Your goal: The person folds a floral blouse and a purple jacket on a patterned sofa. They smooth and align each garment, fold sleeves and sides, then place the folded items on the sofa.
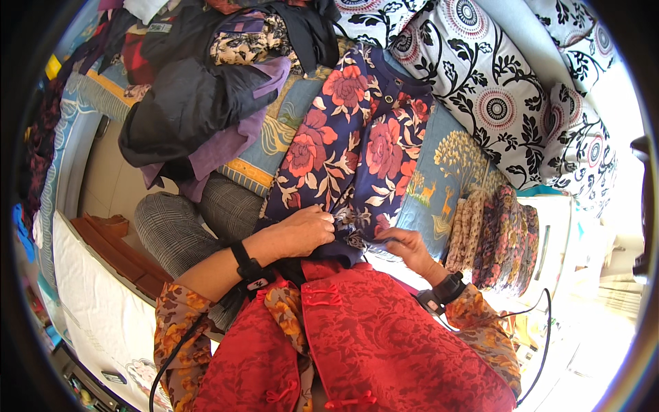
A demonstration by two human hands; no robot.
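Observation:
A navy long-sleeved top with large red and pink flowers is spread on the bed before me, its buttoned neckline pointing away. My left hand is closed on the cloth near the end of the top closest to me. Across from it, my right hand pinches the same end between thumb and fingers. The cloth between the hands is bunched, and a paler patterned bit shows there. Part of the fabric under the left fingers is hidden.
Dark and purple clothes are heaped at left. Patterned pillows lie at upper right, on a blue quilted bedcover. Folded knitwear is stacked at right. A black cable loops beside my right arm; a wooden piece stands at left.

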